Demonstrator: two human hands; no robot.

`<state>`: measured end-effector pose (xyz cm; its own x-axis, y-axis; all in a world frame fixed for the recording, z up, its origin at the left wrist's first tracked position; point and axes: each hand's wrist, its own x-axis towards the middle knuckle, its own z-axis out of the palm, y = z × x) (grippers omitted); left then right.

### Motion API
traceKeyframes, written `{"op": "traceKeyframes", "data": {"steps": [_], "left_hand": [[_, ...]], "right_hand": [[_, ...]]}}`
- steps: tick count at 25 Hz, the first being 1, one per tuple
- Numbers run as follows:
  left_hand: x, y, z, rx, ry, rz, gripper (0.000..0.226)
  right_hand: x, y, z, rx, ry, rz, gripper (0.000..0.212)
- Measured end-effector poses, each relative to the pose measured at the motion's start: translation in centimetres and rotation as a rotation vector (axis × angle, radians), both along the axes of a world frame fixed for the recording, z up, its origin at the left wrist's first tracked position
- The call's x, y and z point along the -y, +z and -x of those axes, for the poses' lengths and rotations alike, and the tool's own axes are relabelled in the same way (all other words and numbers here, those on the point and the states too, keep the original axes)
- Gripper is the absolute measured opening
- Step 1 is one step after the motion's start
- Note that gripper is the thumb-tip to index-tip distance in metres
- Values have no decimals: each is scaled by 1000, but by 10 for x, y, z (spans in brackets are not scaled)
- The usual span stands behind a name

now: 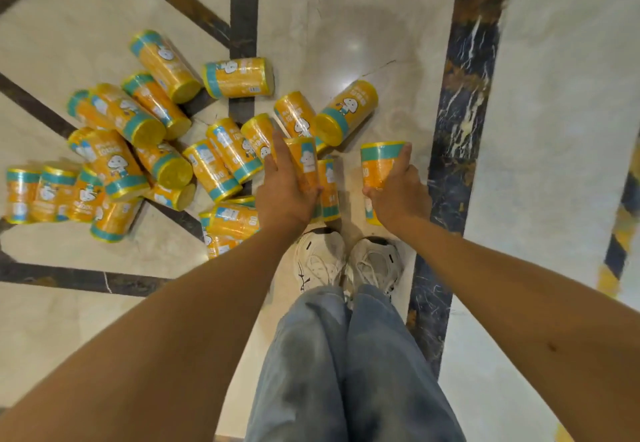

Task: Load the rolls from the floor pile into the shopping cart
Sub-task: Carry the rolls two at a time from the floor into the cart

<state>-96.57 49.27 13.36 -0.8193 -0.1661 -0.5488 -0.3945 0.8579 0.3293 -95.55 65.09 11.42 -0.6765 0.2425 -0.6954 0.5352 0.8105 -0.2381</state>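
Left hand (285, 195) tight around one roll (306, 161), right hand (401, 195) around another roll (379, 166).

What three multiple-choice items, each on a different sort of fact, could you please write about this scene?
1. From the shoes, the pile of rolls lies: A) ahead-left B) ahead-right C) behind.
2. The bands on the rolls are: A) red B) black C) teal.
3. The right hand: A) hangs empty B) grips a roll C) presses the floor.
Key: 1 A, the rolls spread left of the feet; 2 C, teal rings each orange wrapper; 3 B, fingers and thumb wrap it.
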Motion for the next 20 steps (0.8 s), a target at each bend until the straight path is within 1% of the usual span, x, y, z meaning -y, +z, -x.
{"op": "traceKeyframes", "data": {"steps": [3, 6, 10, 13, 17, 20], "left_hand": [[-7, 85, 24, -65, -96, -20, 105], [-17, 178, 48, -182, -233, -55, 104], [-45, 332, 100, -363, -316, -119, 105], [-69, 442, 127, -520, -355, -196, 108], [-113, 573, 136, -658, -500, -358, 112], [-156, 661, 114, -750, -620, -420, 113]], "right_hand": [[-12, 85, 21, -96, -38, 11, 94], [-23, 182, 54, -179, -43, -9, 96], [-44, 344, 99, -382, -89, -19, 99], [-65, 458, 113, -571, -129, -52, 101], [-102, 597, 92, -780, -193, -117, 103], [-139, 687, 45, -942, -294, -204, 104]]}}
